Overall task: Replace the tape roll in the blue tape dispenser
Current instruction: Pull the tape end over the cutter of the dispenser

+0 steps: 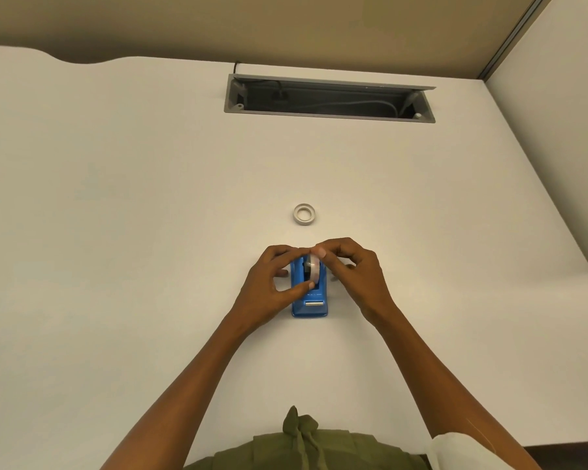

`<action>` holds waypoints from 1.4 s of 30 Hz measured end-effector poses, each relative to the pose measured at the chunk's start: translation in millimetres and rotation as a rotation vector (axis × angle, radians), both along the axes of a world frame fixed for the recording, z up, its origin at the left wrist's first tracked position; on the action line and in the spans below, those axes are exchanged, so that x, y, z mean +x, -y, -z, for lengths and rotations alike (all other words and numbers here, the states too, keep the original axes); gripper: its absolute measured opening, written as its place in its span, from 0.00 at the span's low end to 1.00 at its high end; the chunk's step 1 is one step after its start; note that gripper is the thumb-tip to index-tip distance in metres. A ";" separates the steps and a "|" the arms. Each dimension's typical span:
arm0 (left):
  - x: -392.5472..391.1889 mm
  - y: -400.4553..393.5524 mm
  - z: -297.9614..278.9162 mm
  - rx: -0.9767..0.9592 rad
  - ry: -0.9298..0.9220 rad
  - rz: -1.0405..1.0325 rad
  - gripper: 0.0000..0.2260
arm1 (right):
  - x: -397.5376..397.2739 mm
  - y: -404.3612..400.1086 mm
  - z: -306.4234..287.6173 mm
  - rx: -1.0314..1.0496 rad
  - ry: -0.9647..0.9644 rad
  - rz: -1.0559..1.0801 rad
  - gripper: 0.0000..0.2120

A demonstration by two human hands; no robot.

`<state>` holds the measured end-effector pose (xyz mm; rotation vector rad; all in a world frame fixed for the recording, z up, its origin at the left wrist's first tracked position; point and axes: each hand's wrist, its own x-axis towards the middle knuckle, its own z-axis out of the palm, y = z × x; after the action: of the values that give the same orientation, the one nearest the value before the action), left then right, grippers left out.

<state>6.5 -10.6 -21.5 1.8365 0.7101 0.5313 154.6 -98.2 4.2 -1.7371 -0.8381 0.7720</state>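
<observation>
At centre of the white worktop [116, 198], low in the head view, the blue tape dispenser [310, 301] stands with its cutter end toward the person, at 6 o'clock. A tape roll [313, 270] sits upright in the dispenser's cradle, or just at it; whether its hub is fully seated cannot be told.

Left hand [272, 283]: at 9 o'clock of the dispenser, thumb laid across the body just below the roll, fingers curled round the far end. Its grip looks closed on the dispenser, bracing it.

Right hand [350, 266]: at 3 o'clock, thumb and forefinger pinched at the top rim of the roll, at 12 o'clock of the roll. Grip closed on the roll, or on its loose end; too small to say which.

Second tape roll [304, 214] lies flat on the worktop at 12 o'clock of the dispenser, apart from both hands, untouched. Which of the two is the new one cannot be told; the flat one looks thin-walled, possibly the spent one.

Judgement: if so, the swap is past halfway, with the roll at the cradle. Left to do: seat it, draw the end to the cutter. If the roll in the cradle is the old one, the task has barely begun.

Cable tray [330, 98] at far 12 o'clock, lid open, not involved.
</observation>
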 end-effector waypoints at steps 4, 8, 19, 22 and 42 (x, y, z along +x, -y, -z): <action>0.8 -0.7 0.2 0.015 0.014 0.007 0.21 | -2.0 4.3 -4.9 0.042 0.274 -0.102 0.16; 0.4 -1.2 -0.5 0.024 0.024 0.010 0.23 | -3.4 3.5 -9.5 0.060 0.420 -0.149 0.15; 0.6 -0.9 -1.3 0.021 0.009 0.007 0.23 | 0.3 -0.5 -14.3 0.079 0.270 -0.063 0.02; 0.3 -0.8 -0.9 0.013 -0.009 0.007 0.23 | 3.6 -0.9 -12.1 0.010 0.182 -0.045 0.05; 1.1 -1.1 0.4 0.014 -0.006 -0.003 0.22 | -5.4 -1.2 -16.2 0.024 0.290 -0.159 0.12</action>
<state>7.6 -9.5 -21.9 1.8514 0.7146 0.5337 149.1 -97.0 20.4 -1.8023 -1.1880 0.6170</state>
